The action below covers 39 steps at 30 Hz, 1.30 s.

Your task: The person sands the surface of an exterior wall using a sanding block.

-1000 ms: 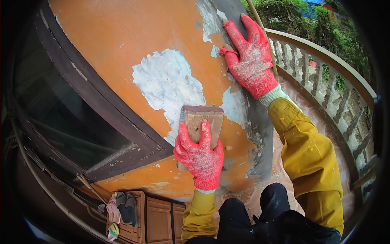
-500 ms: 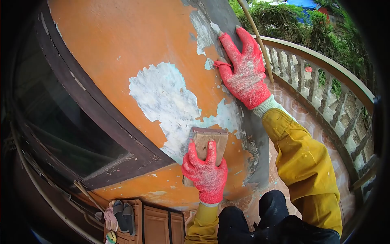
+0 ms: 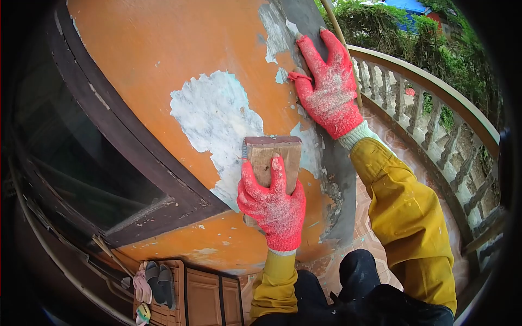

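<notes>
My left hand (image 3: 274, 212), in a dusty red glove, is closed around a wooden sanding block (image 3: 280, 155) with a reddish-brown strip along its top edge. The block's working face lies against the wall and is hidden. It overlaps the lower part of a bare white patch (image 3: 209, 114) in the orange-painted wall (image 3: 163, 41). My right hand (image 3: 330, 89), in a matching red glove, rests on the grey edge (image 3: 340, 193) of the wall, up and to the right of the block. Its fingers are spread, with bare fingertips showing, and it holds nothing.
A dark-framed window (image 3: 92, 163) borders the wall on the left. Slippers (image 3: 161, 283) lie on a brown cabinet (image 3: 206, 296) at lower left. On the right, a curved balustrade (image 3: 424, 76) edges the tiled floor (image 3: 370, 231). A thin pole (image 3: 336, 24) stands near my right hand.
My left hand has slid the sanding block upward along the wall, over more of the white patch. My right hand stays on the grey edge; the view has shifted slightly.
</notes>
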Available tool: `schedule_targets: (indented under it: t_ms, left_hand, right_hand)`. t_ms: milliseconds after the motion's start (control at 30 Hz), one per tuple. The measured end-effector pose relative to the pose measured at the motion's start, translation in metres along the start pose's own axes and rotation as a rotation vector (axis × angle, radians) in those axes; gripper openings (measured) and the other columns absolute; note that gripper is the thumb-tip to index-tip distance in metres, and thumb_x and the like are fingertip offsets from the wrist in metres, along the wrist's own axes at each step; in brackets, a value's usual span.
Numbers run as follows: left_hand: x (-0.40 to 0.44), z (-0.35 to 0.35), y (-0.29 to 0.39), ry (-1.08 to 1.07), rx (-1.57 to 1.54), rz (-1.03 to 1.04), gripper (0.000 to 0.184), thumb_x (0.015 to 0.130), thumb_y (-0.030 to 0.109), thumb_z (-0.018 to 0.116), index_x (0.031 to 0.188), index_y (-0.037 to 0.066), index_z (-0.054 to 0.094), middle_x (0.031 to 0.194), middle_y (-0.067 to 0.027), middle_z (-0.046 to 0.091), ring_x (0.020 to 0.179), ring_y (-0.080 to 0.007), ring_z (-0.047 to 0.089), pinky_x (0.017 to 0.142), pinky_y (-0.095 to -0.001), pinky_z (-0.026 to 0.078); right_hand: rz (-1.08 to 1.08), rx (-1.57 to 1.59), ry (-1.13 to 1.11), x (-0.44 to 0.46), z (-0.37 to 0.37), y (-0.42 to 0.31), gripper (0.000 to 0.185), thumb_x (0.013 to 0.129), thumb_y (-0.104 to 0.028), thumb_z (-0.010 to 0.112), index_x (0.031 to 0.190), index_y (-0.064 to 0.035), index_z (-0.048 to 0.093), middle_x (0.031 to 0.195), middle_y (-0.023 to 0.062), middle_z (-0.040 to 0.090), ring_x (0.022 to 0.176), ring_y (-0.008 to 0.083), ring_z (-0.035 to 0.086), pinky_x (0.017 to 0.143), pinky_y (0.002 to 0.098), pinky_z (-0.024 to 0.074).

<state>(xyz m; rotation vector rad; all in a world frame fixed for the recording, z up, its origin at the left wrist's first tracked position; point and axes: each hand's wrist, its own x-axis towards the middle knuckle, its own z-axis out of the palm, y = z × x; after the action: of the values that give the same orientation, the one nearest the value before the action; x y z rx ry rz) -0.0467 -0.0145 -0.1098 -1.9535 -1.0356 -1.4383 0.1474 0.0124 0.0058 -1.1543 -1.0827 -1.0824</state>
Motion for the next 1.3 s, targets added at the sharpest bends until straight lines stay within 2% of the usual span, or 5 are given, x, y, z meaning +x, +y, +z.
schedule_targets:
  t_ms: [467, 667, 1133, 1233, 1300]
  left_hand:
    - [-0.028, 0.003, 0.024, -0.139, 0.002, -0.036, 0.073, 0.065, 0.024, 0.083, 0.132, 0.026, 0.055, 0.15, -0.0219, 0.036, 0.121, -0.046, 0.044, 0.099, -0.0599, 0.038]
    - [0.007, 0.005, 0.026, -0.079, -0.033, -0.008, 0.073, 0.066, 0.026, 0.083, 0.133, 0.026, 0.055, 0.149, -0.0218, 0.037, 0.124, -0.0455, 0.044, 0.098, -0.0591, 0.038]
    - [-0.007, 0.002, 0.039, -0.344, -0.364, -0.052, 0.044, 0.094, 0.014, 0.066, 0.136, 0.005, 0.055, 0.149, -0.0264, 0.032, 0.127, -0.044, 0.045, 0.106, -0.0469, 0.04]
    - [-0.005, -0.01, 0.023, -0.365, -0.587, -0.084, 0.046, 0.095, 0.011, 0.064, 0.139, 0.004, 0.052, 0.152, -0.0249, 0.029, 0.129, -0.0405, 0.046, 0.105, -0.0461, 0.042]
    - [0.007, -0.035, 0.012, -0.234, -0.554, -0.179, 0.05, 0.095, 0.008, 0.062, 0.143, 0.003, 0.048, 0.153, -0.0238, 0.028, 0.131, -0.0384, 0.046, 0.105, -0.0446, 0.042]
  right_hand:
    - [0.025, 0.07, -0.003, -0.002, -0.001, 0.004, 0.064, 0.08, -0.029, 0.073, 0.139, -0.0124, 0.054, 0.144, 0.0273, 0.041, 0.129, 0.0465, 0.043, 0.109, 0.0514, 0.0369]
    - [0.295, 0.221, -0.156, -0.114, -0.078, -0.009, 0.077, 0.074, -0.001, 0.076, 0.144, -0.0015, 0.043, 0.146, 0.0305, 0.035, 0.133, 0.0468, 0.042, 0.108, 0.0494, 0.0407]
    - [0.438, -0.157, -0.528, -0.229, -0.047, -0.08, 0.073, 0.091, -0.035, 0.064, 0.149, -0.0024, 0.035, 0.146, 0.0345, 0.032, 0.133, 0.0498, 0.036, 0.107, 0.0558, 0.0331]
    - [0.941, 0.144, -0.308, -0.204, -0.032, -0.074, 0.076, 0.082, -0.037, 0.073, 0.147, -0.011, 0.042, 0.148, 0.0343, 0.028, 0.131, 0.0508, 0.036, 0.107, 0.0573, 0.0322]
    - [0.383, -0.019, -0.411, -0.138, -0.062, -0.076, 0.082, 0.072, -0.037, 0.082, 0.144, -0.0176, 0.049, 0.146, 0.0321, 0.031, 0.129, 0.0492, 0.037, 0.107, 0.0574, 0.032]
